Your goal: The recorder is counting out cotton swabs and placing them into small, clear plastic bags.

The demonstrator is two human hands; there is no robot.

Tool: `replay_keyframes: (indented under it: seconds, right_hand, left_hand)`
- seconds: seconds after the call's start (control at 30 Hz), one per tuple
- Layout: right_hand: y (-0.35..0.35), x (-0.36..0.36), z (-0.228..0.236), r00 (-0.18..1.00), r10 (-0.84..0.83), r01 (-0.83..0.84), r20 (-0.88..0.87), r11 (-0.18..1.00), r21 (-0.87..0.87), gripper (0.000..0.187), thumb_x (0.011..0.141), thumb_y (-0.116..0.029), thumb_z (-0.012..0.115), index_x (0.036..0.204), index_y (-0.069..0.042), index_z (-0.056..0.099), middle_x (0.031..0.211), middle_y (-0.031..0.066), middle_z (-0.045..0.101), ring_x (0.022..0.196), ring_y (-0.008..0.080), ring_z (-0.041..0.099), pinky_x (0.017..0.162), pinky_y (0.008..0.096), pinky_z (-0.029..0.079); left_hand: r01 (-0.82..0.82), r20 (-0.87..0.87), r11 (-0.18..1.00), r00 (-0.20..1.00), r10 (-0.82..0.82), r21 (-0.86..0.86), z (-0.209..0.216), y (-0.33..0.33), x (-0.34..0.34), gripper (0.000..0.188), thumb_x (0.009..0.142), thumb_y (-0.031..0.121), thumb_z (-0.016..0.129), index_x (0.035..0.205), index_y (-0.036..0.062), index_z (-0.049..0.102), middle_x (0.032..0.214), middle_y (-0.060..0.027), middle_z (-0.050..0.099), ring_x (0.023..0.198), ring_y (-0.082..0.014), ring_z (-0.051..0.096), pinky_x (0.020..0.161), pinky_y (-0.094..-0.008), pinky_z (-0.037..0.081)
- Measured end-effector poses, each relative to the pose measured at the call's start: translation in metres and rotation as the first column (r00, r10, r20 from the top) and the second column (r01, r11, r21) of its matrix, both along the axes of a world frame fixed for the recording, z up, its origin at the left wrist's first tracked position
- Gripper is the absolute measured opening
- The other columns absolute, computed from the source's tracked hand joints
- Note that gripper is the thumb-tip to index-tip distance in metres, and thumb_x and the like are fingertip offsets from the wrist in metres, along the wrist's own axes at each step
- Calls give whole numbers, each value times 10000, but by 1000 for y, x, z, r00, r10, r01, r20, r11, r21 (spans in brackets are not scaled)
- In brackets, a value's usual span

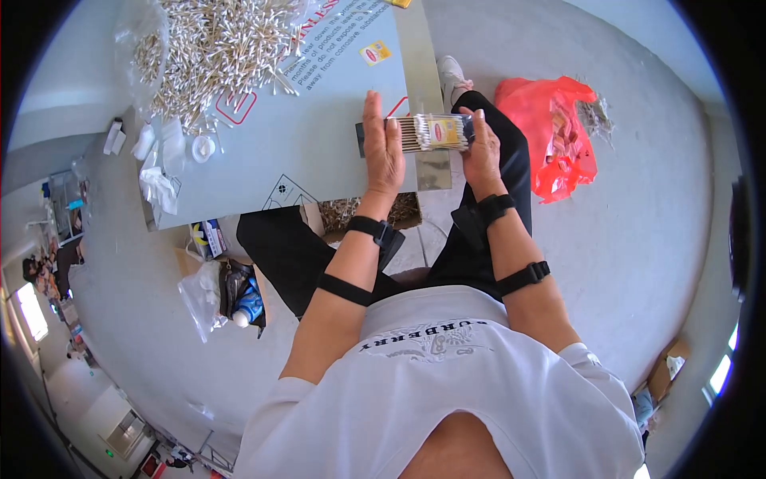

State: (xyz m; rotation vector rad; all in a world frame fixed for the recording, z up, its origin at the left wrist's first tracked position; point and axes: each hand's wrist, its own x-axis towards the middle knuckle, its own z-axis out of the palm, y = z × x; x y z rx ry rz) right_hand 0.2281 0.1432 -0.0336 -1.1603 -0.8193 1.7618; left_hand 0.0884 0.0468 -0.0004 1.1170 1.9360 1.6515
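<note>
We hold a small clear pack of cotton swabs point(435, 132) between our two hands, just above the near edge of the grey board point(319, 136). Our left hand point(383, 148) is flat and upright, the fingers straight and close together, and its palm presses against the left end of the pack, where the swab tips come out. Our right hand point(481, 148) wraps the right end, the fingers curled over the top and the thumb beneath, so the pack is squeezed from both sides.

Far to the left of the grip, and further from us, a big loose heap of cotton swabs point(211, 48) lies on the board, with some white caps and wrappers point(163, 160) beside it. Below the grip we see our black trousers point(279, 251). To the right of the grip, a red plastic bag point(558, 136) lies on the grey floor point(654, 207).
</note>
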Motion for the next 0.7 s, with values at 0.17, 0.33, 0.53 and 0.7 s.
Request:
replay_keyframes:
  seconds: [0.17, 0.33, 0.53, 0.7]
  right_hand:
    - [-7, -18, 1, 998, 45, -49, -44, 995, -87, 366, 956, -354, 591, 1037, -11, 687, 938, 38, 662, 797, 112, 622, 742, 264, 512]
    - [-9, -16, -4, 999, 53, -53, 4, 998, -29, 351, 971, -323, 574, 1014, 3, 695, 897, 28, 662, 778, 91, 601, 704, 247, 499]
    - [-13, -26, -9, 998, 48, -50, 32, 997, 56, 348, 982, -315, 560, 1003, 5, 696, 867, 13, 647, 752, 61, 566, 668, 227, 480]
    - [-15, -23, -3, 995, 2, -13, 98, 994, 111, 342, 994, -316, 538, 1001, -9, 688, 836, 11, 631, 728, 62, 550, 663, 227, 474]
  left_hand:
    - [-8, 121, 994, 993, -5, 106, -5, 9, 6, 527, 1032, 300, 368, 1441, -28, 314, 1500, -183, 327, 1399, -291, 298, 1143, -371, 217]
    - [7, 245, 993, 969, -36, 119, 2, 14, 17, 558, 1026, 340, 377, 1427, -45, 334, 1484, -194, 346, 1385, -281, 316, 1132, -364, 234]
    - [-23, 292, 981, 956, -35, 190, -8, 28, 33, 580, 1010, 367, 389, 1420, -41, 346, 1472, -212, 343, 1390, -301, 297, 1133, -380, 223]
    - [31, 160, 989, 986, -54, 146, -9, 27, 29, 530, 967, 283, 507, 1391, -16, 399, 1446, -174, 404, 1362, -265, 363, 1114, -367, 281]
